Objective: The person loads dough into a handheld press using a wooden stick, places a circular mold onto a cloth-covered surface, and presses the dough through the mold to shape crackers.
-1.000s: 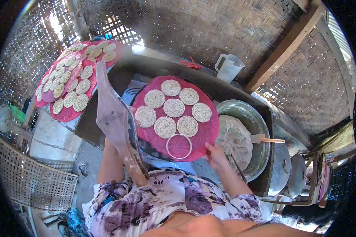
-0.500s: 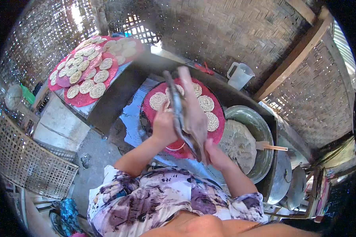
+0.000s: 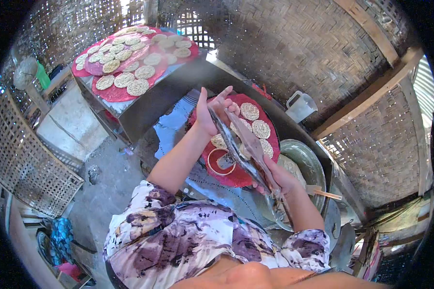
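A long wooden press with two arms hangs over the red round cloth. My left hand holds its upper end, while my right hand grips its lower end. Beneath it, several pale noodle-like discs lie on the cloth, partly hidden by the press and my hands. A thin ring sits near the cloth's lower left edge.
On the left, a raised surface bears red cloths with more discs. A metal basin of pale dough, with a wooden-handled tool, stands right. Behind are a plastic jug and a woven wall.
The press has swung from the left to over the cloth and tilted. My right hand has left the cloth's edge and taken hold of the press. The view has shifted.
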`<action>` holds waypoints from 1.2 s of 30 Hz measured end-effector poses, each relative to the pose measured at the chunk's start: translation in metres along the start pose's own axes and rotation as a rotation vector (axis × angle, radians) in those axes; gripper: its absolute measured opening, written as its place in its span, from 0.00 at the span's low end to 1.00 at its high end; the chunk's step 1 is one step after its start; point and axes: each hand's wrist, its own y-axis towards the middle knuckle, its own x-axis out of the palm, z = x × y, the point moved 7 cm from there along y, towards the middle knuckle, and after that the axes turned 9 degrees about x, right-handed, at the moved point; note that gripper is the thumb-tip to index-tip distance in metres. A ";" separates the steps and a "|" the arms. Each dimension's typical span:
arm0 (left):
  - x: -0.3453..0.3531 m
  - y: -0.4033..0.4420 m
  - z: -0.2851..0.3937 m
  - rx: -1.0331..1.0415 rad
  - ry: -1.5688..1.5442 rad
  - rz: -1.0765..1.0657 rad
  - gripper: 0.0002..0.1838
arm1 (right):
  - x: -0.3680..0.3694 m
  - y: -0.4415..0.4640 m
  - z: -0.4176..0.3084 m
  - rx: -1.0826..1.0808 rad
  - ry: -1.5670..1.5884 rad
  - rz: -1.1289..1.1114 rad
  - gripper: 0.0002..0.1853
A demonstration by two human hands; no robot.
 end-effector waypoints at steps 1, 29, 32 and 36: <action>-0.013 -0.002 0.001 0.035 0.046 0.080 0.36 | -0.004 0.000 -0.002 0.019 -0.053 0.020 0.32; -0.067 -0.014 0.014 0.138 0.007 0.234 0.28 | -0.010 -0.007 -0.037 -0.105 -0.626 0.517 0.30; -0.060 -0.027 0.007 0.141 0.037 0.337 0.27 | -0.004 -0.015 -0.032 -0.066 -0.615 0.476 0.30; -0.050 -0.039 0.016 0.155 0.111 0.382 0.27 | 0.001 -0.006 -0.014 -0.061 -0.530 0.422 0.29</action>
